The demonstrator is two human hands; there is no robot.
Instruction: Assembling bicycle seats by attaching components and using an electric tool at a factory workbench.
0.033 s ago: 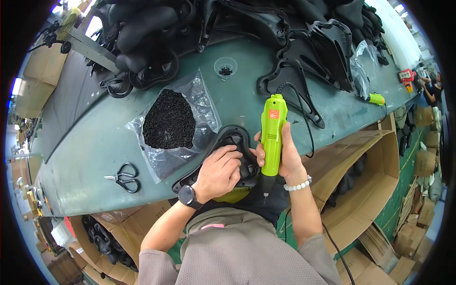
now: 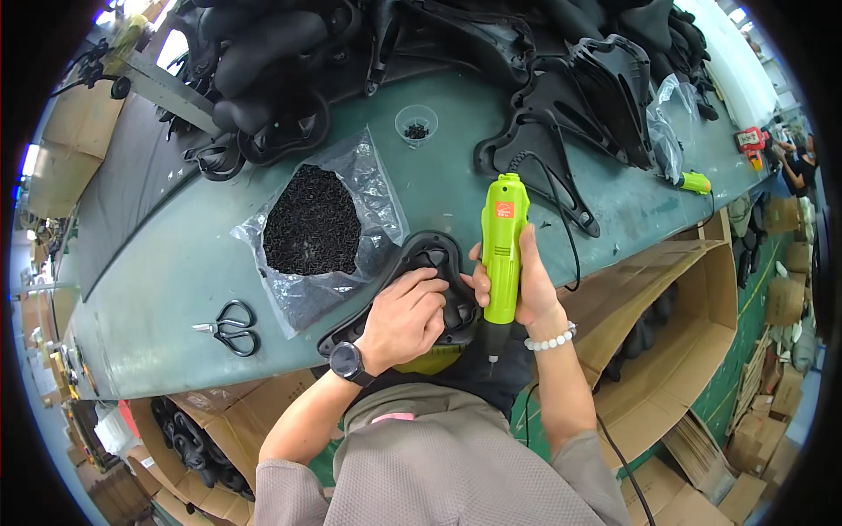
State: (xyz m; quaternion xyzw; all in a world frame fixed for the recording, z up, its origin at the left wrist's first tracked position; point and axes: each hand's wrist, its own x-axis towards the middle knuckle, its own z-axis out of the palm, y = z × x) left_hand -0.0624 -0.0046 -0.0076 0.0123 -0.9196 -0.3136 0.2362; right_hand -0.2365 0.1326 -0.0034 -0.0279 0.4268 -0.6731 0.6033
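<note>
My right hand point(image 2: 533, 294) is wrapped round a lime-green electric screwdriver point(image 2: 503, 250). Its bit points down toward my lap, beside the table edge and off any part. At the table's front edge lies a black saddle-shaped plastic part point(image 2: 460, 307) with its hollow side up. My left hand point(image 2: 405, 317) grips that part, fingers bent into its hollow; the fingertips are partly hidden. Just beyond, an open clear plastic bag point(image 2: 373, 197) holds a heap of small black screws point(image 2: 311, 219). A clear cup point(image 2: 416, 118) with a few more screws stands farther back.
Black-handled scissors point(image 2: 230, 329) lie at the left of the green table point(image 2: 175, 289). Black saddle-shaped parts point(image 2: 570, 114) pile up along the back. A cable point(image 2: 570, 237) runs from the screwdriver's top. Cardboard boxes point(image 2: 675, 333) stand below the front edge; a second green tool point(image 2: 695, 182) lies far right.
</note>
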